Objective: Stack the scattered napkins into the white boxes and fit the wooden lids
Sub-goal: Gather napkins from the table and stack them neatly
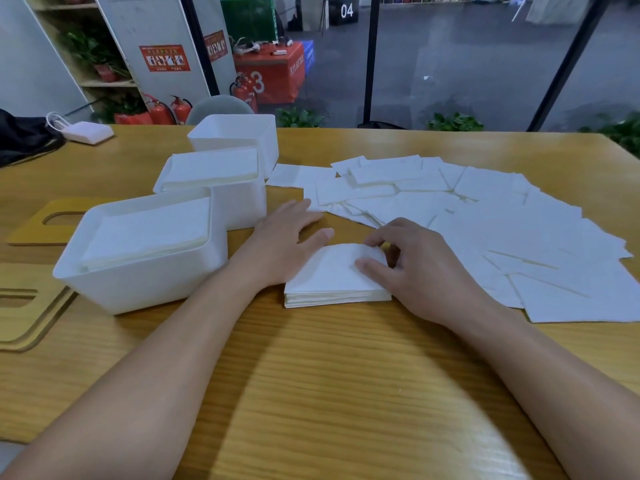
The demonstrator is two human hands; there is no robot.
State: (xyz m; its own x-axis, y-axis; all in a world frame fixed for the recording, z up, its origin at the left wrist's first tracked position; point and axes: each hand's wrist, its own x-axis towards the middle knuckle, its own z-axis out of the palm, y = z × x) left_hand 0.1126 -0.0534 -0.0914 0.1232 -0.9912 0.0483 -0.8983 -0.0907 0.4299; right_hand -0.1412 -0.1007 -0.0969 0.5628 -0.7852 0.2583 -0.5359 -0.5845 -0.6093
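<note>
A small stack of white napkins (329, 278) lies on the wooden table in front of me. My left hand (280, 240) rests flat at its left edge with straight fingers. My right hand (412, 268) holds the stack's right side, thumb on top and fingers curled at its far corner. Many loose napkins (485, 220) are spread over the table's right half. Three white boxes stand in a row at the left: the near box (138, 285) and the middle box (242, 206) are full of napkins, and the far box (266, 140) looks empty.
Wooden lids with slots lie at the left edge: one behind the near box (38, 220), others stacked in front of it (27, 313). A white charger (86, 131) and a black bag (20, 136) sit at the far left. A glass wall stands behind the table.
</note>
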